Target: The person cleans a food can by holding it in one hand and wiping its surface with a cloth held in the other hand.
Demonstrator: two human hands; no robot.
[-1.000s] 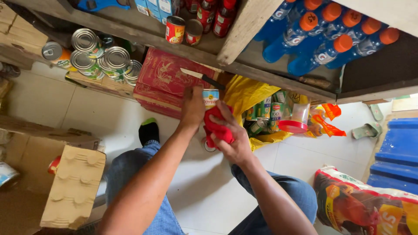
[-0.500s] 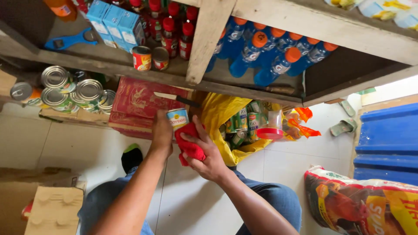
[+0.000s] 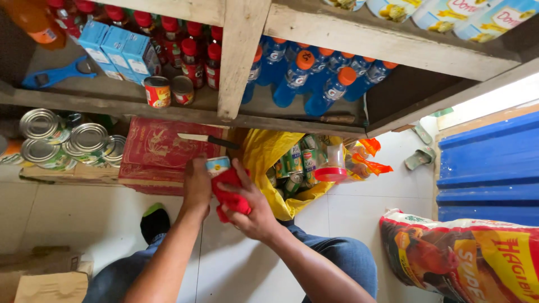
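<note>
Since the earlier frames the view has tilted up, so more of the shelf shows, while both hands stay low at the centre on the same small can.

Nearest, the person's knees in blue jeans frame pale floor tiles. Just above them the left hand (image 3: 197, 185) wraps the side of the small tin can (image 3: 218, 165), its grip narrow around the body. The right hand (image 3: 250, 209) is closed on a bunched red cloth (image 3: 230, 193) and presses it against the can's side. The can sits between the two hands, above the floor and in front of a red carton (image 3: 154, 154).

The can looks rigid and smooth-walled, probably light enough for one hand; its paper label and metal wall could slip under a dry palm, so the curved side, taken between thumb and fingers, is the sound place to hold it, with the rims as stops. The cloth is soft and limp and takes any shape pressed into it.

A knife (image 3: 208, 139) lies on top of the red carton. To the right a yellow plastic bag (image 3: 269, 154) gapes open, full of more cans. Left of the carton stand larger silver-topped tins (image 3: 84, 140). At the lower right lies a printed feed sack (image 3: 466, 258), with a blue corrugated panel (image 3: 488, 168) behind it.

Farthest, the wooden shelf (image 3: 168, 109) carries blue cartons, red-capped bottles and blue drink bottles with orange caps (image 3: 314, 73).
</note>
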